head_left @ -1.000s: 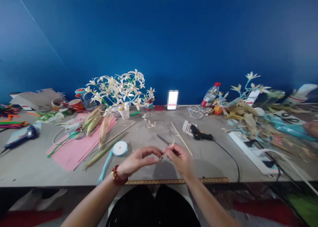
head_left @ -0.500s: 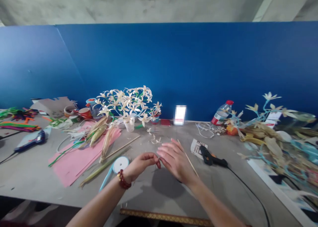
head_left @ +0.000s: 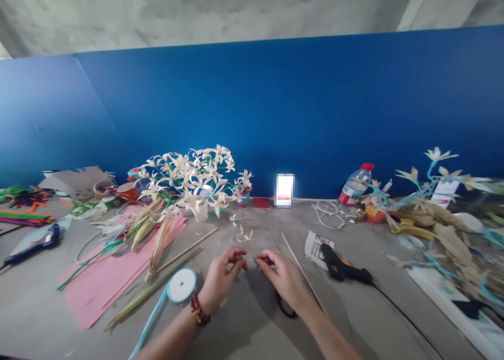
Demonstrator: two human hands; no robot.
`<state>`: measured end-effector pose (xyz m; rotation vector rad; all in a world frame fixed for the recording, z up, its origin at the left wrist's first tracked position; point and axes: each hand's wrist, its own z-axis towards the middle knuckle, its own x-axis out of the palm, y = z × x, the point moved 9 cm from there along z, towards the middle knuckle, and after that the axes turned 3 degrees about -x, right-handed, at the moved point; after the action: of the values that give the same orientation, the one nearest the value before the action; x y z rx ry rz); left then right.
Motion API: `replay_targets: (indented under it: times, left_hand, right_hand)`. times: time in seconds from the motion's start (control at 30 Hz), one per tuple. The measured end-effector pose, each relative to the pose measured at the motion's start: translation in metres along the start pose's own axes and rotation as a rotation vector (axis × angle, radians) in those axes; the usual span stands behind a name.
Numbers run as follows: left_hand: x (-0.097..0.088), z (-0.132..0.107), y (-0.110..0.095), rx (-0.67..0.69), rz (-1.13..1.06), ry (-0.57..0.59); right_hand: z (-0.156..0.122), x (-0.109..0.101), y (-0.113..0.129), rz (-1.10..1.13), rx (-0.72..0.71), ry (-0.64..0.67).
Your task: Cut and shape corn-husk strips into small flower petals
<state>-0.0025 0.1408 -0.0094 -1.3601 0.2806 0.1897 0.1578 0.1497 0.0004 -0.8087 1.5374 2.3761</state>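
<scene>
My left hand (head_left: 225,276), with a red bead bracelet (head_left: 199,310) at the wrist, is closed in a pinch above the middle of the table. Facing it, my right hand (head_left: 284,277) pinches too, a small gap away. Something thin and pale shows faintly between the fingertips, too small to name. Under my right hand a black loop (head_left: 286,308), like a scissor handle, lies partly hidden. Left of my left hand lies a white spool (head_left: 181,285) with light blue ribbon. A thin wooden stick (head_left: 301,268) rests beside my right hand.
A black glue gun (head_left: 346,265) with its cable lies at right, near dried husks (head_left: 444,239). Pink paper (head_left: 94,286) and a husk strip (head_left: 153,286) are at left. White flowers (head_left: 197,176) in a pot, a bottle (head_left: 354,187) and a bright screen (head_left: 285,189) stand behind.
My right hand, its fingers stretched out over the left fingertips before, has drawn into a pinch. The hands are now slightly apart. The camera view has tilted, and the black loop shows more.
</scene>
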Motion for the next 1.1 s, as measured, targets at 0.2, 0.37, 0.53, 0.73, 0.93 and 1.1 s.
replay_targets:
  times: [0.2, 0.37, 0.53, 0.73, 0.93, 1.1]
  left_hand:
    - [0.003, -0.015, -0.043, 0.414, 0.290, -0.016]
    - [0.003, -0.016, -0.041, 0.416, 0.347, -0.036]
    - [0.006, -0.013, -0.016, 0.172, 0.092, -0.017]
    - [0.011, -0.012, 0.007, -0.071, -0.286, -0.017]
    - [0.014, -0.014, 0.011, -0.123, -0.422, 0.044]
    - [0.017, -0.014, 0.018, -0.131, -0.405, 0.053]
  right_hand:
    - [-0.005, 0.022, -0.019, 0.522, 0.256, 0.036]
    - [-0.010, 0.034, -0.015, 0.781, 0.346, 0.054]
    - [-0.011, 0.034, -0.004, 0.604, 0.208, 0.105]
    - [-0.011, 0.017, 0.009, 0.105, 0.004, 0.011]
    - [-0.013, 0.014, 0.025, -0.082, -0.130, -0.006]
    - [-0.015, 0.014, 0.025, -0.116, -0.139, -0.033]
